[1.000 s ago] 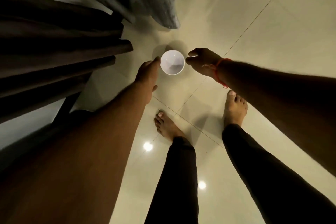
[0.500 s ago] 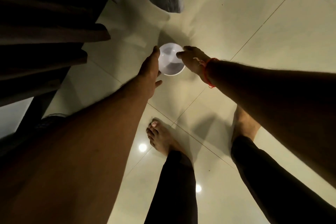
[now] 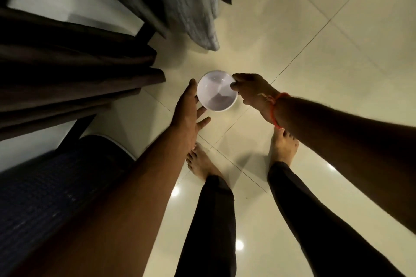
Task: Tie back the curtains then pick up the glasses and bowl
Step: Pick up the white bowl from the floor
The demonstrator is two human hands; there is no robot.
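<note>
A white bowl (image 3: 216,91) is at floor level in front of my feet. My right hand (image 3: 253,92), with a red thread at the wrist, pinches the bowl's right rim between thumb and fingers. My left hand (image 3: 189,110) lies against the bowl's left side with straight fingers spread. Dark brown curtain folds (image 3: 74,83) hang at the left. A grey curtain (image 3: 186,4) hangs down at the top centre. No glasses are in view.
The cream tiled floor (image 3: 315,40) spreads to the right and ahead. A dark blue cushioned seat (image 3: 49,191) sits at the lower left. My bare feet (image 3: 202,164) stand just behind the bowl.
My right hand has closed its thumb and fingers on the bowl's right rim. My left hand has come against the left side. The camera view has shifted, bringing the blue seat into sight.
</note>
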